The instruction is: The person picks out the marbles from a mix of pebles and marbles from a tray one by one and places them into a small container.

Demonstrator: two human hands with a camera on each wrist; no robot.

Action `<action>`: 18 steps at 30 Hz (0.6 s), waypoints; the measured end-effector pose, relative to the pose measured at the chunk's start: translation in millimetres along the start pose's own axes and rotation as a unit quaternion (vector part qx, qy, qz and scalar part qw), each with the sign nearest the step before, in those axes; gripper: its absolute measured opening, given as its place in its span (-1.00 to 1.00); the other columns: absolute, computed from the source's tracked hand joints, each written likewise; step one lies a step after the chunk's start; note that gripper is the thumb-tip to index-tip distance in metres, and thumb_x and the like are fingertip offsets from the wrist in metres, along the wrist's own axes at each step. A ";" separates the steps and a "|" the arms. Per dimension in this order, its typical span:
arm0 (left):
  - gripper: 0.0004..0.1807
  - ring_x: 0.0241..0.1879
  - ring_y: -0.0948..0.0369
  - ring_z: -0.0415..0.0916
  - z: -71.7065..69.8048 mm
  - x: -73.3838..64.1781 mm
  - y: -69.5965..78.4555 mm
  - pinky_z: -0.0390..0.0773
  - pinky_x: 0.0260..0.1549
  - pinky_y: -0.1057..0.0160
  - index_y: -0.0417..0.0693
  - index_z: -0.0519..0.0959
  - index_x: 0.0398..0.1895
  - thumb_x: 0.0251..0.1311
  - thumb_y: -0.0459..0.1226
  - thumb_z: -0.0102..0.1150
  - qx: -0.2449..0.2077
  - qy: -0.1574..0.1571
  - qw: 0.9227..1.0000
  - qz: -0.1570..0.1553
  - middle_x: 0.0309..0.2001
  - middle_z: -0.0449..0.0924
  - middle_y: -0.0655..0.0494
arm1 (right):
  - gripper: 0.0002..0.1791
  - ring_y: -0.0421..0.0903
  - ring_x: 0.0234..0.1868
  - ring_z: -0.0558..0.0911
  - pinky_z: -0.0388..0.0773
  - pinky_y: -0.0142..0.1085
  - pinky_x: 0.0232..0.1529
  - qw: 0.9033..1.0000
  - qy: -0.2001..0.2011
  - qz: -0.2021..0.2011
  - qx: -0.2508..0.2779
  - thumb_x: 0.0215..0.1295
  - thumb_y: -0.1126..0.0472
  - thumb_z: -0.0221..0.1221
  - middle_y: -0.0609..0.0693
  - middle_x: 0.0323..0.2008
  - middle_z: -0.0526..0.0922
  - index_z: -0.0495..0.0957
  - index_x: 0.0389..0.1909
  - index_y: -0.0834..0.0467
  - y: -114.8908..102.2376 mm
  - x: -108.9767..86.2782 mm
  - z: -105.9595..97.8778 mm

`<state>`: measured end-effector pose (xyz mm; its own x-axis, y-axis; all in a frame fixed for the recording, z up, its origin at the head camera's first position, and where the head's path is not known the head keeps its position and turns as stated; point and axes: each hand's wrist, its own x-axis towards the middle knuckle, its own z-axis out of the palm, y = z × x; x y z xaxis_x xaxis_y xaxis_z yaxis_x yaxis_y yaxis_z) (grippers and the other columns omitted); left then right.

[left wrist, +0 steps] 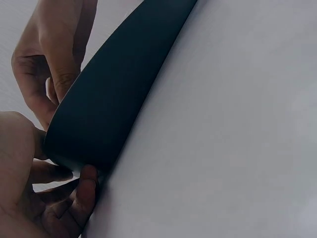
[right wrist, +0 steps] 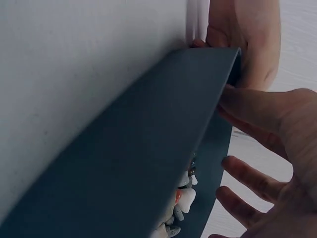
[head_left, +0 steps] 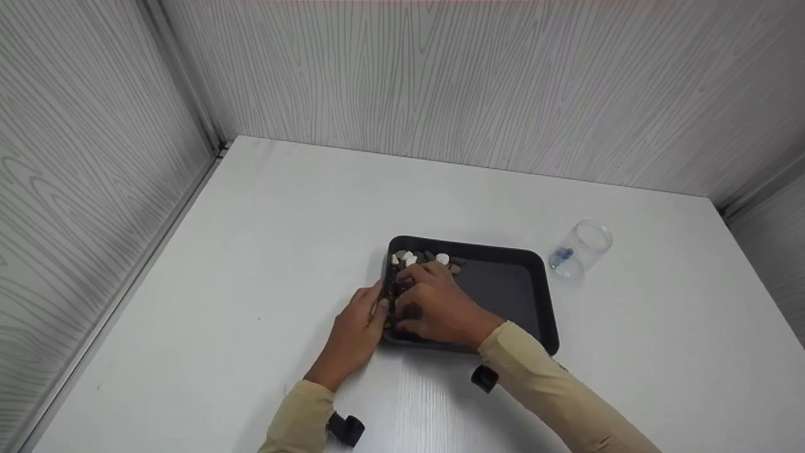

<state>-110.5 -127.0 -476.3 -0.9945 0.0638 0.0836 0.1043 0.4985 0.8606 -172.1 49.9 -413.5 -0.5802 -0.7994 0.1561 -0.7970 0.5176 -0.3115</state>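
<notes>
A black rectangular tray (head_left: 503,296) lies on the table, with white, brown and dark stones (head_left: 409,258) gathered along its left side. My left hand (head_left: 354,330) holds the tray's left wall, thumb at the rim and fingers outside near the front corner. Inside the tray, my right hand (head_left: 434,305) reaches down over the stones by that wall. In the right wrist view its thumb and index finger come close together at the near corner, while the other fingers stand spread. The tray wall hides their tips, so I cannot tell whether they pinch a stone.
A clear cup (head_left: 582,248) with small blue pieces (head_left: 561,256) at its bottom stands right of the tray. The white table (head_left: 283,220) ends at grey wood-patterned panels (head_left: 440,82) at the back and sides. Small green bits (head_left: 387,325) show along the tray's left edge.
</notes>
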 end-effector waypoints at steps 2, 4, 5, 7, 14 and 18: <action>-0.45 0.32 0.00 0.39 0.5 0.4 0.2 0.38 0.29 -0.06 -0.21 0.21 0.54 0.62 -0.16 -0.17 0.000 0.001 1.000 -0.003 0.30 0.42 -0.11 | -0.85 0.09 0.18 0.43 0.23 0.15 0.29 1.000 -0.015 -0.005 0.004 0.10 0.10 0.54 0.08 0.10 0.60 0.82 -0.34 0.05 0.1 -1.6 1.2; -0.45 0.33 0.00 0.38 0.5 0.8 0.3 0.37 0.29 -0.06 -0.23 0.21 0.54 0.62 -0.16 -0.17 0.003 0.002 1.000 -0.004 0.30 0.42 -0.11 | -0.85 0.10 0.18 0.42 0.18 0.22 0.33 1.000 -0.030 -0.005 0.004 0.10 0.10 0.54 0.07 0.10 0.58 0.82 -0.35 0.05 -0.1 -2.6 2.3; -0.45 0.34 -0.01 0.37 0.4 0.9 0.2 0.37 0.29 -0.06 -0.24 0.21 0.54 0.62 -0.16 -0.17 0.004 0.002 1.000 -0.004 0.30 0.41 -0.11 | -0.86 0.10 0.17 0.42 0.16 0.25 0.34 0.999 -0.035 -0.005 0.003 0.10 0.11 0.53 0.07 0.10 0.58 0.82 -0.35 0.06 -0.3 -2.8 3.1; -0.45 0.35 -0.01 0.36 0.0 1.2 0.4 0.36 0.31 -0.06 -0.25 0.21 0.53 0.62 -0.16 -0.17 0.003 0.002 1.000 -0.006 0.31 0.41 -0.12 | -0.88 0.10 0.17 0.42 0.12 0.33 0.34 0.999 -0.044 -0.004 -0.002 0.12 0.13 0.53 0.06 0.11 0.57 0.81 -0.37 0.06 -0.9 -3.0 4.6; -0.44 0.33 -0.01 0.37 0.2 0.9 0.5 0.37 0.30 -0.06 -0.27 0.22 0.52 0.62 -0.16 -0.16 0.004 0.004 1.000 -0.008 0.30 0.42 -0.12 | -0.88 0.10 0.16 0.42 0.13 0.42 0.30 0.998 -0.060 -0.001 -0.015 0.15 0.17 0.50 0.07 0.13 0.55 0.82 -0.30 0.09 -3.0 -2.5 8.2; -0.44 0.33 0.00 0.38 0.3 0.6 0.1 0.37 0.30 -0.06 -0.29 0.22 0.52 0.61 -0.16 -0.16 0.000 0.005 1.000 -0.005 0.30 0.42 -0.13 | -0.86 0.11 0.17 0.40 0.10 0.44 0.30 0.997 -0.070 0.006 -0.019 0.17 0.16 0.49 0.07 0.15 0.54 0.82 -0.27 0.09 -2.2 -1.6 9.2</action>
<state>-111.1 -126.7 -476.3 -0.9955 0.0506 0.0807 0.0952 0.4986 0.8616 -167.9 47.2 -421.7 -0.5622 -0.8268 0.0192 -0.7975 0.5359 -0.2771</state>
